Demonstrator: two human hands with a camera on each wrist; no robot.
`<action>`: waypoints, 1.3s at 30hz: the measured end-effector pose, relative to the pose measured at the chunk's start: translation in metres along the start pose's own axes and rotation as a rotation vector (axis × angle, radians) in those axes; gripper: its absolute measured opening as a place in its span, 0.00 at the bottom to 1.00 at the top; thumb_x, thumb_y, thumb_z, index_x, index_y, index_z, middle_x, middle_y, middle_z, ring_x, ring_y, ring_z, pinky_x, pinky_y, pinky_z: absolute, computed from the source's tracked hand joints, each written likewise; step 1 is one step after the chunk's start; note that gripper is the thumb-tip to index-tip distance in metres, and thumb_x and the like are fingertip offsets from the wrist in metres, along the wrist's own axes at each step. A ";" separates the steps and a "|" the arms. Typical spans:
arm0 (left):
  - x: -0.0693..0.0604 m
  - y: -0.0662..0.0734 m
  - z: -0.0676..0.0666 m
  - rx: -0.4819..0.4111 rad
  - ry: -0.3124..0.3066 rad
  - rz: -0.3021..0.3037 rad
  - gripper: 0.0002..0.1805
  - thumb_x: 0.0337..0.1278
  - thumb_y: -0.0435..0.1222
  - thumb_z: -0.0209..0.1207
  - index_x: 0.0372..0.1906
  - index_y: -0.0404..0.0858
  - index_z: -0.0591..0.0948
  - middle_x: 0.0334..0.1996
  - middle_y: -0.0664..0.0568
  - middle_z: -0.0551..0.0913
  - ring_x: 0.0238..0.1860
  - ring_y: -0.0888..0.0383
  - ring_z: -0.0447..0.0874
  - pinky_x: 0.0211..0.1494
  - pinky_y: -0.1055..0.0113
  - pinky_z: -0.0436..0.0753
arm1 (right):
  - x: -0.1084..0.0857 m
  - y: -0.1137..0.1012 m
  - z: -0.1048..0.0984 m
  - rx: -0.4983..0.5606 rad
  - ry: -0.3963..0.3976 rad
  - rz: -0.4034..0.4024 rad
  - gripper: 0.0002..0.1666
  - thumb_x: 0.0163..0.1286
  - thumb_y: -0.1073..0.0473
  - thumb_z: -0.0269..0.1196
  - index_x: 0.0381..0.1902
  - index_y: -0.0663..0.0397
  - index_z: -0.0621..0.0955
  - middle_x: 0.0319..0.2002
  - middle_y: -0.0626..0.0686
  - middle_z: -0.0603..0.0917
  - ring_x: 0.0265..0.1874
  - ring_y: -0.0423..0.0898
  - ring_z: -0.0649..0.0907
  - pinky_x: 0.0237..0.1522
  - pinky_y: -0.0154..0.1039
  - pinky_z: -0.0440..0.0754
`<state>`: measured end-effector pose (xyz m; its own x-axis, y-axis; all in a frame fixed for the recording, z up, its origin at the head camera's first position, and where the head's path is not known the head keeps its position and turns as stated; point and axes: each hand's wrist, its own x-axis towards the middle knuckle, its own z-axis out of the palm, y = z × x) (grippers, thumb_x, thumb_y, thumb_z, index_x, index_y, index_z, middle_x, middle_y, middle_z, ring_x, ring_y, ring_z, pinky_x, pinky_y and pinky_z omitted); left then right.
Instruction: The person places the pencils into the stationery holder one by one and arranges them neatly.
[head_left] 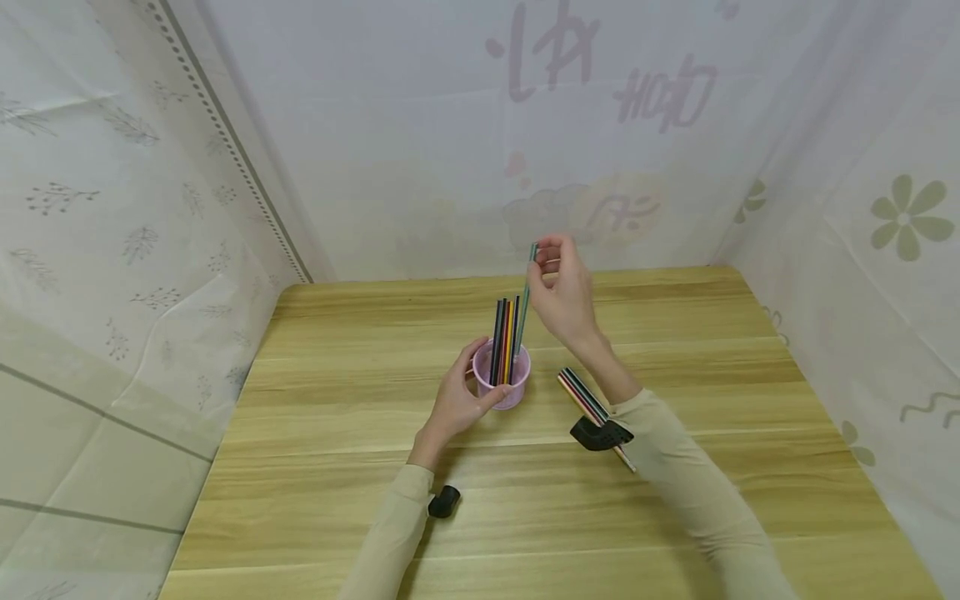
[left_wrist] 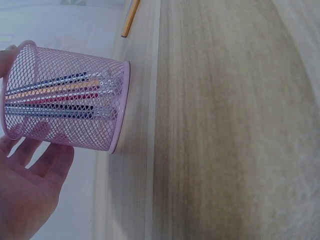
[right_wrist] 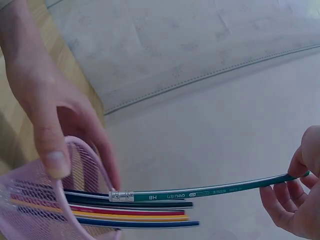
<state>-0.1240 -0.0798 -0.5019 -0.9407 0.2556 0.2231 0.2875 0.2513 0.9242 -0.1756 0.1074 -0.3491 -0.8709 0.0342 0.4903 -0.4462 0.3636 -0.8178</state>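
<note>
Left hand (head_left: 453,405) gripping a round pink mesh cup (left_wrist: 75,65), right hand (head_left: 566,293) pinching a slender green pencil (right_wrist: 220,191), thin multicoloured pencils (head_left: 581,393) on wood-grain worktop (head_left: 330,417) partly hidden by black wrist gear (head_left: 597,435).

Cup (head_left: 517,396) between left hand (head_left: 459,398) and right hand (head_left: 564,293), pencils (head_left: 503,335) inside!
Another pencil (head_left: 524,310) at its mouth; pencil bundle (head_left: 581,394) on the table (head_left: 337,467), left of the right forearm (head_left: 678,454).

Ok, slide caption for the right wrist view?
Right hand pinches a green HB pencil; left hand holds a pink mesh cup.
</note>
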 end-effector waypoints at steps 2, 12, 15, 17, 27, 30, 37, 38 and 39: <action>0.001 -0.006 0.001 -0.002 0.000 -0.008 0.49 0.50 0.36 0.76 0.77 0.38 0.63 0.70 0.39 0.72 0.66 0.38 0.76 0.67 0.44 0.79 | -0.002 0.004 0.005 0.003 -0.017 0.009 0.16 0.70 0.70 0.56 0.55 0.67 0.73 0.39 0.60 0.79 0.37 0.52 0.82 0.32 0.26 0.80; 0.001 -0.011 0.002 0.036 0.007 -0.003 0.49 0.50 0.41 0.76 0.76 0.42 0.63 0.69 0.45 0.74 0.65 0.45 0.78 0.66 0.50 0.81 | -0.019 0.031 0.025 -0.006 -0.051 0.080 0.15 0.69 0.71 0.56 0.53 0.69 0.73 0.40 0.62 0.80 0.38 0.56 0.84 0.34 0.29 0.82; 0.001 -0.011 0.002 0.030 0.004 -0.001 0.49 0.51 0.41 0.75 0.76 0.42 0.63 0.69 0.44 0.74 0.65 0.45 0.78 0.67 0.50 0.81 | -0.023 0.038 0.029 -0.002 -0.058 0.114 0.16 0.68 0.72 0.57 0.54 0.69 0.73 0.40 0.62 0.80 0.38 0.56 0.84 0.35 0.31 0.84; 0.001 -0.012 0.002 0.023 0.004 -0.007 0.49 0.50 0.41 0.76 0.76 0.43 0.63 0.69 0.45 0.74 0.65 0.45 0.78 0.66 0.50 0.81 | -0.027 0.042 0.031 0.004 -0.069 0.138 0.17 0.67 0.72 0.57 0.54 0.68 0.72 0.40 0.63 0.81 0.38 0.57 0.84 0.37 0.35 0.86; 0.001 -0.008 0.003 0.016 0.016 0.011 0.49 0.50 0.34 0.75 0.76 0.34 0.62 0.69 0.37 0.73 0.65 0.37 0.76 0.66 0.42 0.79 | -0.041 0.051 0.042 0.000 -0.115 0.164 0.16 0.67 0.72 0.57 0.53 0.68 0.72 0.40 0.63 0.80 0.39 0.58 0.84 0.38 0.40 0.89; 0.000 0.005 0.000 0.001 0.007 0.013 0.48 0.50 0.32 0.75 0.75 0.30 0.62 0.68 0.33 0.73 0.65 0.33 0.76 0.67 0.39 0.78 | -0.044 0.052 0.043 -0.009 -0.131 0.158 0.16 0.68 0.71 0.57 0.53 0.67 0.72 0.41 0.63 0.80 0.39 0.58 0.84 0.39 0.42 0.89; -0.004 0.029 -0.007 -0.009 -0.019 -0.002 0.46 0.53 0.31 0.73 0.74 0.26 0.62 0.68 0.30 0.72 0.65 0.31 0.75 0.67 0.39 0.78 | -0.049 0.057 0.042 -0.024 -0.178 0.169 0.17 0.69 0.71 0.58 0.55 0.65 0.72 0.43 0.62 0.81 0.40 0.57 0.84 0.41 0.44 0.90; -0.004 0.030 -0.007 -0.012 -0.019 -0.002 0.46 0.53 0.31 0.72 0.74 0.26 0.62 0.68 0.30 0.72 0.65 0.31 0.75 0.67 0.39 0.78 | -0.049 0.057 0.041 -0.024 -0.180 0.175 0.17 0.69 0.71 0.58 0.55 0.65 0.72 0.43 0.62 0.81 0.40 0.57 0.85 0.41 0.44 0.90; -0.004 0.030 -0.007 -0.014 -0.017 -0.003 0.46 0.53 0.32 0.72 0.74 0.26 0.62 0.68 0.30 0.72 0.65 0.32 0.75 0.67 0.39 0.78 | -0.050 0.058 0.040 -0.024 -0.182 0.181 0.18 0.69 0.70 0.58 0.56 0.65 0.72 0.43 0.62 0.81 0.40 0.57 0.85 0.42 0.44 0.90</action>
<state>-0.1125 -0.0801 -0.4729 -0.9383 0.2708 0.2150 0.2820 0.2394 0.9291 -0.1664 0.0892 -0.4329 -0.9597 -0.0672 0.2727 -0.2769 0.3892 -0.8785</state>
